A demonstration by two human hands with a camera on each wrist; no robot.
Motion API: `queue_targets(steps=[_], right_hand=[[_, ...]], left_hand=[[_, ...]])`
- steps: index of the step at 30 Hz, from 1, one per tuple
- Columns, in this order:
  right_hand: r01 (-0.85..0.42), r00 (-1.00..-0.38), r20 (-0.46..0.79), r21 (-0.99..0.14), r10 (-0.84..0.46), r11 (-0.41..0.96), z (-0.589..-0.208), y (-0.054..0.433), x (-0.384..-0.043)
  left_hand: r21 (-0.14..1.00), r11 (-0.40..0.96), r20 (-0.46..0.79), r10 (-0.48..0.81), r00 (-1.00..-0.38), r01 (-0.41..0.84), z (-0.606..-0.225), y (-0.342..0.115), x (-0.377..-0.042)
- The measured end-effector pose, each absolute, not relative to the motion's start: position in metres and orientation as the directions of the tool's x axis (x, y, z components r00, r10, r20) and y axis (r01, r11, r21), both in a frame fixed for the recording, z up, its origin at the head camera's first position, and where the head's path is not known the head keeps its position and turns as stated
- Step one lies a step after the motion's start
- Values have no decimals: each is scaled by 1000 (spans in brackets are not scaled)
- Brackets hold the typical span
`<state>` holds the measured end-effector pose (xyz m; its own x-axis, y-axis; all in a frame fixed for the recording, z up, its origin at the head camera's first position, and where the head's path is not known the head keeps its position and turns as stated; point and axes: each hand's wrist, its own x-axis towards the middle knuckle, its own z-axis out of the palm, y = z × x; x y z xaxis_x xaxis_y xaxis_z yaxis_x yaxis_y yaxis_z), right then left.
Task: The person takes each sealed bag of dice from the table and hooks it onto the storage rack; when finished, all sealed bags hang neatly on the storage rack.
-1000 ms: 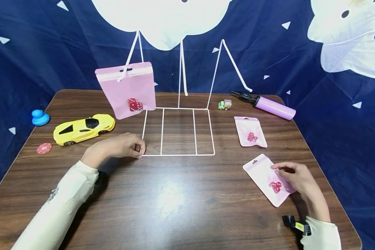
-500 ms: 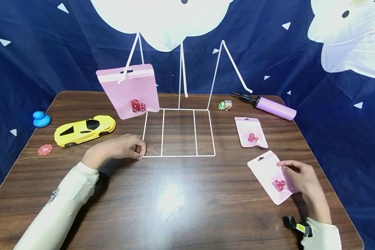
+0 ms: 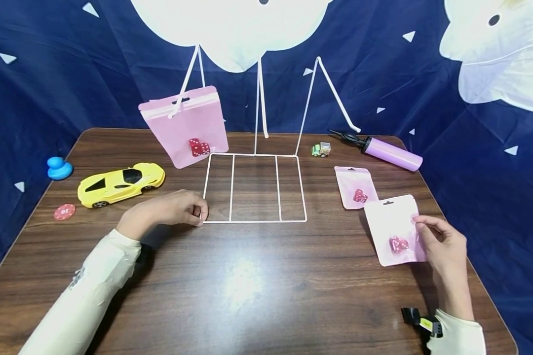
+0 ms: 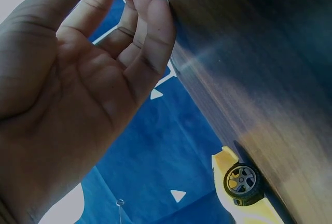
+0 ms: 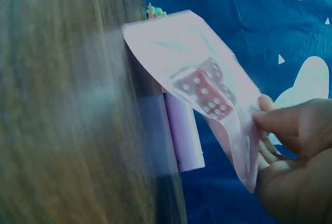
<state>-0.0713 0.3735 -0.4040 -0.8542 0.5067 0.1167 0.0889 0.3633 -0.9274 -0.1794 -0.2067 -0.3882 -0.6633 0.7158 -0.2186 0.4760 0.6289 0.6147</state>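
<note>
My right hand [image 3: 444,249] pinches the right edge of a pink zip bag [image 3: 384,219] between thumb and fingers. Red dice [image 5: 207,94] show through its film in the right wrist view. The bag is lifted and tilted over the table's right side, its top corner overlapping a second pink bag [image 3: 351,185] with dice that lies flat. At the front left corner of a white wire display rack [image 3: 255,222], my left hand [image 3: 173,209] pinches the base wire. From the rack's left hook hangs another pink bag [image 3: 195,121] with red dice; the middle and right hooks are bare.
A yellow toy car [image 3: 120,185], a blue duck [image 3: 59,168] and a red poker chip [image 3: 64,212] are at the left. Behind the right-hand bags are a small toy truck [image 3: 321,150] and a purple hand pump [image 3: 393,154]. A blue curtain hangs behind.
My right hand has raised the pink bag off the table and moved it away from me, turning it more upright. The hanging bag has swung slightly. My left hand stays at the rack corner.
</note>
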Motion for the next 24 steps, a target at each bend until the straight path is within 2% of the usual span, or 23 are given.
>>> queue_targets(steps=[5, 11, 16, 24], right_hand=[[-97, -779, 204, -974, 593, 207, -400, 369, -73], [-271, -685, 266, -957, 678, 101, -398, 369, -77], [-394, -616, 298, -918, 729, 41, -396, 368, -81], [-611, -501, 369, -791, 783, -18, -394, 363, -88]], left_hand=[[610, 625, -207, 719, -663, 488, -388, -207, -179], [606, 625, -204, 720, -663, 492, -387, -207, -181], [609, 629, -212, 716, -665, 483, -385, -207, -182], [615, 621, -207, 722, -661, 486, -387, -207, -179]])
